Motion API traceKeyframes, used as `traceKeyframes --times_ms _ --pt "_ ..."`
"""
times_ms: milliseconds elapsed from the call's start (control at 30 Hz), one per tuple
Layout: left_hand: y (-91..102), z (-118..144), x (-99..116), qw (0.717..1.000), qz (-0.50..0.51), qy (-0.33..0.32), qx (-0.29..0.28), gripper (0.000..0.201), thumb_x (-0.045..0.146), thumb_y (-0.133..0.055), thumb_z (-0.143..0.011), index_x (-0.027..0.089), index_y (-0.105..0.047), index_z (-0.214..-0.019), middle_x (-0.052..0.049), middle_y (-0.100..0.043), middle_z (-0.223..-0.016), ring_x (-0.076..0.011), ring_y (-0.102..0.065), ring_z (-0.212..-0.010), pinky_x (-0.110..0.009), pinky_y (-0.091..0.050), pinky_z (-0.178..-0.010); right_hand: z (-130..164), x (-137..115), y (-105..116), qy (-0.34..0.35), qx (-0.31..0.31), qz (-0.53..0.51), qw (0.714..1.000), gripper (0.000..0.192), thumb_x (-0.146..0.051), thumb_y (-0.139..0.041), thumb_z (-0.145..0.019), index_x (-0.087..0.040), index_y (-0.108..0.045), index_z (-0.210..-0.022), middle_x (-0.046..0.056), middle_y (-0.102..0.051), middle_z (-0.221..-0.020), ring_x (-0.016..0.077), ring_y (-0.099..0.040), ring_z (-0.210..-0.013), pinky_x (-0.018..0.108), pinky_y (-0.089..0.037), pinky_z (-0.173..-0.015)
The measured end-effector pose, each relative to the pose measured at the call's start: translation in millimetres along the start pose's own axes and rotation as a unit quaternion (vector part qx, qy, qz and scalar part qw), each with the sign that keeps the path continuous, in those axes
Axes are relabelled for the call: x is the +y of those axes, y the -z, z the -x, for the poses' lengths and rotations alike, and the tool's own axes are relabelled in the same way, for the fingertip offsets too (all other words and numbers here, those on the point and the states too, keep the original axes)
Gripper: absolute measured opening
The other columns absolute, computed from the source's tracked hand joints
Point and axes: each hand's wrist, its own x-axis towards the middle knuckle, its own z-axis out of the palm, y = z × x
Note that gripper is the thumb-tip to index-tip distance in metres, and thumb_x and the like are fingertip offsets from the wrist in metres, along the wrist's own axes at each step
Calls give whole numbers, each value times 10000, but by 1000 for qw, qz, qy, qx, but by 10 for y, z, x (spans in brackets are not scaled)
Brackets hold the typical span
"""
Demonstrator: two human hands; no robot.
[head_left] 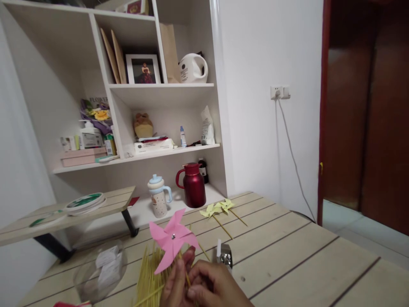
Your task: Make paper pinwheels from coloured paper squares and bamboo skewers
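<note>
A pink paper pinwheel (pixel 166 234) with a shiny pin at its centre is held upright on a thin wooden stick. Just under its blades, the fingers of my left hand (pixel 174 283) close around the stick. My right hand (pixel 217 283) pinches that stick a little lower, close against the left. Behind and to the left of my hands lies a bundle of thin sticks (pixel 148 273), partly hidden by them. Beyond my right hand is a small shiny metallic item (pixel 226 255) with a white strip; its kind is unclear. Two yellow pinwheels (pixel 211 210) on sticks lie farther back.
On the slatted table (pixel 287 251), a clear round container (pixel 86 277) with white packets stands at left. A small raised stand (pixel 118 199) carries stacked plates. Along the back are a cup with a handle (pixel 159 200), a red jug (pixel 194 187) and white shelves (pixel 166 87).
</note>
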Motion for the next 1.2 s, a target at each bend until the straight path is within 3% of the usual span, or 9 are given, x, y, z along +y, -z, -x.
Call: traceKeyframes --times_ms 167,400,533,633,733,833,1033,1200 --pt "-18 0 10 1000 0 1 4 225 216 -560 -897 170 -774 -848 -92 -773 -954 -158 -715 -878 -232 -578 -731 2 64 -16 -65 24 -69 995 113 -258 -640 -676 -166 -583 -705 -32 -572 -562 105 -511 -434 197 -364 -419" --pt "76 -77 -39 999 -31 24 -3 215 306 -606 -869 192 -775 -936 -102 -718 -1169 -187 -672 -998 -270 -569 -777 -6 40 -46 -116 39 -95 988 196 -323 -666 -635 -169 -546 -630 -38 -580 -520 72 -476 -373 189 -342 -385" --pt "161 -172 -51 999 -30 27 -2 320 422 -549 -889 229 -760 -1033 -73 -627 -1348 -242 -522 -1276 -331 -502 -959 -19 -69 -10 -101 59 -106 987 248 -372 -692 -645 -165 -555 -636 -33 -597 -535 67 -468 -363 183 -326 -370" --pt "221 -213 -41 999 -37 10 -23 279 322 -531 -903 226 -761 -1028 -84 -635 -1339 -257 -432 -1365 -431 -347 -1122 -31 -197 88 -84 93 -119 985 289 -413 -701 -654 -154 -573 -657 -17 -621 -571 66 -481 -365 188 -341 -381" --pt "266 -238 -18 997 -57 -19 -40 279 172 -541 -876 215 -752 -1053 -86 -625 -1354 -254 -452 -1352 -470 -277 -1157 -42 -298 229 -66 120 -100 985 304 -430 -703 -680 -145 -598 -681 -12 -640 -616 56 -489 -368 180 -318 -385" --pt "266 -253 27 998 -33 14 -43 284 165 -497 -903 170 -760 -1011 -98 -647 -1323 -234 -473 -1336 -433 -262 -1167 -61 -340 390 -53 155 -84 983 330 -456 -700 -700 -138 -614 -709 0 -656 -647 61 -503 -378 186 -318 -393" --pt "84 -158 100 999 2 19 42 313 29 -451 -897 81 -755 -844 -132 -774 -986 -171 -718 -968 -366 -340 -1126 -136 -338 733 -47 217 -61 973 373 -508 -693 -706 -147 -606 -750 12 -670 -676 85 -534 -415 204 -334 -410" --pt "-14 -45 107 997 -13 1 74 281 -9 -473 -885 96 -726 -822 -101 -788 -883 -125 -739 -852 -306 -382 -1076 -159 -291 1012 -58 252 -14 966 308 -450 -685 -709 -151 -617 -742 -3 -653 -660 88 -534 -424 211 -349 -422"
